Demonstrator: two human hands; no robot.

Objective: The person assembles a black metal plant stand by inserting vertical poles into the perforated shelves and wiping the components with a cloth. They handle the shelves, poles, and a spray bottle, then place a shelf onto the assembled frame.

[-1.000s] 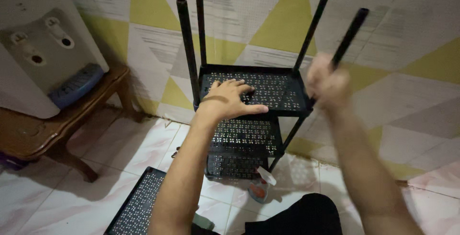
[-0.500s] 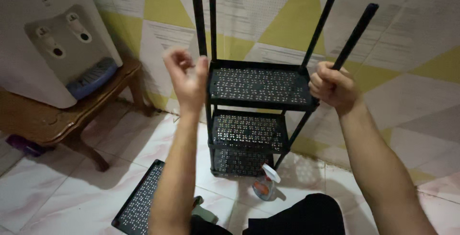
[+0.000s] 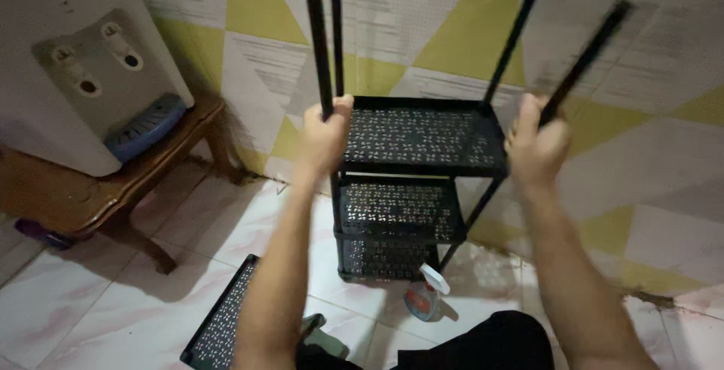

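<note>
Black metal rack (image 3: 418,181): three perforated shelves, standing on the tiled floor (image 3: 98,302) against the patterned wall (image 3: 452,23); four poles rising above the top shelf.
Left hand (image 3: 323,138): clenched around the front left pole (image 3: 318,46), just above the top shelf.
Right hand (image 3: 537,144): clenched around the front right pole (image 3: 584,57), which is blurred.
Loose perforated shelf (image 3: 222,325): flat on the floor, near the rack.
Spray bottle (image 3: 426,294): lying at the rack's foot.
Water dispenser (image 3: 75,61): on a wooden stool (image 3: 98,196), left.
</note>
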